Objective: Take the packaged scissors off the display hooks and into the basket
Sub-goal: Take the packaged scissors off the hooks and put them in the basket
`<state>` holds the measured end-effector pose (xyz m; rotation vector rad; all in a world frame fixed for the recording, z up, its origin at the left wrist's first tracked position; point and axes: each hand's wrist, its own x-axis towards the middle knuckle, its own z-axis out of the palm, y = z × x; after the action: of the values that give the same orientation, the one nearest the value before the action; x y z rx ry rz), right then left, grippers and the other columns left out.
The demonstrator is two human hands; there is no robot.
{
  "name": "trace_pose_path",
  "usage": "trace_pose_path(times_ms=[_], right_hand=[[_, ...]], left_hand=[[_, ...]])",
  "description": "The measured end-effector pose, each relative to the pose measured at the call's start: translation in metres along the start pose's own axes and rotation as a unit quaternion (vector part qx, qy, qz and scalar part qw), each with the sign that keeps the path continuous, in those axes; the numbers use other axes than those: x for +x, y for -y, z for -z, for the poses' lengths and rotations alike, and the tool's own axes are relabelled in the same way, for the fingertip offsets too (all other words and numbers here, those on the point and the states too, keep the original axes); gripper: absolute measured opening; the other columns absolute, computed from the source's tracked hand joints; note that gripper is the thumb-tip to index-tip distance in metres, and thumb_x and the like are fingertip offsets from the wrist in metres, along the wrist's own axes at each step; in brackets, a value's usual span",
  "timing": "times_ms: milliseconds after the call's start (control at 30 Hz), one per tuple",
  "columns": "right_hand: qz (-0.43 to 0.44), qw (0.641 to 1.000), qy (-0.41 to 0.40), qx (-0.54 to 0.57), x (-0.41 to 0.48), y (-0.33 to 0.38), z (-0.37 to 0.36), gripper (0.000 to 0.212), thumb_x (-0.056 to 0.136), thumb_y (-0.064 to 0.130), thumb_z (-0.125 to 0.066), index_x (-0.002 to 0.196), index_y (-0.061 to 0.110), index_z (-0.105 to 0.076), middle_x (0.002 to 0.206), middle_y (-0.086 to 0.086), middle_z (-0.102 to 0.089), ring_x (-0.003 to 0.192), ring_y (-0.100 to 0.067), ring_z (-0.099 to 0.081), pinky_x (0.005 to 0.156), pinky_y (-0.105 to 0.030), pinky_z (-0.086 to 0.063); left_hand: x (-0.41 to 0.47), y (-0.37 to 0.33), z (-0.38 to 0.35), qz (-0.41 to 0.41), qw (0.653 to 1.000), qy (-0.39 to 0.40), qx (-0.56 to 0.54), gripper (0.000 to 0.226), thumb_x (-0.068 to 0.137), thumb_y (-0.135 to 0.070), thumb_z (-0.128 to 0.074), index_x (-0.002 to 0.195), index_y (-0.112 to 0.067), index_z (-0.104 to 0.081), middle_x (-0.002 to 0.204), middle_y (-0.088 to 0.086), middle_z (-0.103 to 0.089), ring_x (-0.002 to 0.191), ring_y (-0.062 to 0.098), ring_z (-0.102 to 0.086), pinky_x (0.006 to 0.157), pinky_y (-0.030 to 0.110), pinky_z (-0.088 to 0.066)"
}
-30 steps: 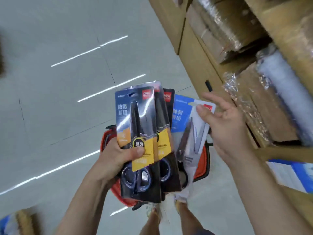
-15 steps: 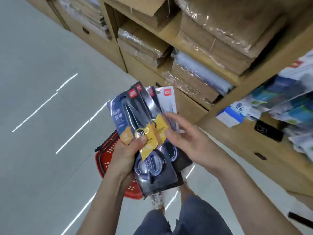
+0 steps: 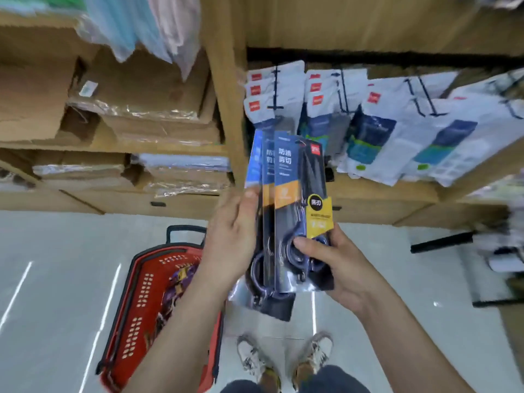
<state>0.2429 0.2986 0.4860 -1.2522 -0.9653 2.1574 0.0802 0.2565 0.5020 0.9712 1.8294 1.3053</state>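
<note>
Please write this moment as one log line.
left hand: grips scissors packs | right hand: grips scissors packs | basket: on floor

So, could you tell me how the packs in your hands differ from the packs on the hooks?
Held packs are dark blue with orange and yellow labels; hanging packs are mostly white. Held packs are gripped by the left hand and right hand; hanging packs hang on hooks. Both carry red logos.

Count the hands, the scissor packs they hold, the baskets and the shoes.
Hands: 2, left hand and right hand
Scissor packs held: 3 showing; more may hide behind
Basket: 1
Shoes: 2
Total: 8
</note>
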Motion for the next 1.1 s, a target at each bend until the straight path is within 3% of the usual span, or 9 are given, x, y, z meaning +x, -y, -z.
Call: trace_pose_path(times_ms=[133,300,500,600,667,767,833,967,1100], right_hand=[[0.045,0.993,-0.058,0.091,-0.030,0.024,0.082,0.045,0.069,0.006,-0.069,0.112,0.017,-0.063,0.101,-0.007,-0.073,0.089,-0.026,-0.071,0.082,-0.048,-0.058],[0.114,0.972,-0.152,0.137,-0.078,0.055,0.186,0.032,0.067,0.009,-0.069,0.097,0.018,-0.064,0.085,-0.001,-0.075,0.072,-0.018,-0.073,0.058,-0.038,-0.059],[0.174,0.955,-0.205,0.127,-0.125,0.088,0.275,0.029,0.067,0.011,-0.072,0.094,0.018,-0.067,0.090,-0.004,-0.074,0.080,-0.023,-0.071,0.075,-0.050,-0.060],[0.199,0.944,-0.225,0.134,-0.134,0.100,0.300,0.037,0.067,0.013,-0.073,0.103,0.017,-0.065,0.094,-0.004,-0.075,0.081,-0.022,-0.072,0.075,-0.047,-0.061],[0.214,0.937,-0.237,0.142,-0.135,0.106,0.313,0.042,0.066,0.015,-0.075,0.107,0.014,-0.064,0.100,-0.007,-0.073,0.088,-0.024,-0.071,0.085,-0.048,-0.058],[0.227,0.929,-0.263,0.124,-0.132,0.115,0.330,0.043,0.064,0.017,-0.081,0.104,0.017,-0.064,0.095,-0.004,-0.072,0.088,-0.022,-0.069,0.089,-0.045,-0.054],[0.241,0.926,-0.271,0.106,-0.129,0.124,0.340,0.049,0.063,0.015,-0.085,0.107,0.017,-0.063,0.093,-0.001,-0.073,0.085,-0.018,-0.070,0.083,-0.038,-0.055],[0.274,0.919,-0.277,0.063,-0.115,0.153,0.362,0.062,0.062,0.016,-0.083,0.119,0.018,-0.060,0.098,0.001,-0.075,0.089,-0.017,-0.071,0.074,-0.029,-0.057],[0.314,0.894,-0.313,-0.060,-0.099,0.199,0.383,0.094,0.064,0.021,-0.090,0.141,0.044,-0.041,0.129,0.009,-0.065,0.121,-0.016,-0.061,0.102,-0.039,-0.049]], left_hand=[[0.004,-0.026,-0.072,-0.081,0.996,0.020,0.024,0.051,0.086,0.000,-0.043,0.115,-0.040,-0.057,0.112,-0.009,-0.053,0.104,-0.018,-0.051,0.095,0.001,-0.031],[-0.006,-0.073,-0.150,-0.135,0.991,-0.001,0.000,0.061,0.089,0.012,-0.046,0.116,-0.041,-0.059,0.114,-0.002,-0.058,0.100,-0.010,-0.055,0.092,0.006,-0.036],[-0.013,-0.116,-0.227,-0.043,0.989,0.042,-0.133,0.058,0.091,0.018,-0.045,0.117,-0.028,-0.068,0.106,-0.013,-0.075,0.091,0.010,-0.070,0.082,0.027,-0.056],[-0.009,-0.130,-0.260,0.001,0.988,0.065,-0.140,0.055,0.090,0.016,-0.044,0.103,-0.029,-0.074,0.114,-0.001,-0.074,0.102,0.023,-0.071,0.094,0.041,-0.054],[-0.006,-0.138,-0.280,-0.034,0.992,0.073,-0.096,0.059,0.089,0.014,-0.043,0.100,-0.033,-0.076,0.116,-0.002,-0.072,0.107,0.017,-0.069,0.097,0.036,-0.053],[0.000,-0.149,-0.311,-0.153,0.981,0.103,0.059,0.061,0.090,0.014,-0.041,0.112,-0.035,-0.071,0.116,0.001,-0.058,0.096,-0.009,-0.056,0.093,0.006,-0.039],[0.009,-0.152,-0.331,-0.183,0.969,0.117,0.117,0.057,0.091,0.014,-0.040,0.121,-0.027,-0.067,0.113,0.001,-0.052,0.094,-0.004,-0.052,0.084,-0.004,-0.032],[0.033,-0.168,-0.368,-0.123,0.982,0.139,0.035,0.056,0.094,0.014,-0.041,0.114,-0.034,-0.063,0.110,-0.004,-0.059,0.076,-0.012,-0.055,0.070,-0.001,-0.040],[0.073,-0.189,-0.391,-0.054,0.985,0.137,-0.084,0.065,0.090,0.016,-0.043,0.126,-0.035,-0.062,0.107,-0.007,-0.072,0.079,0.005,-0.067,0.069,0.019,-0.053]])
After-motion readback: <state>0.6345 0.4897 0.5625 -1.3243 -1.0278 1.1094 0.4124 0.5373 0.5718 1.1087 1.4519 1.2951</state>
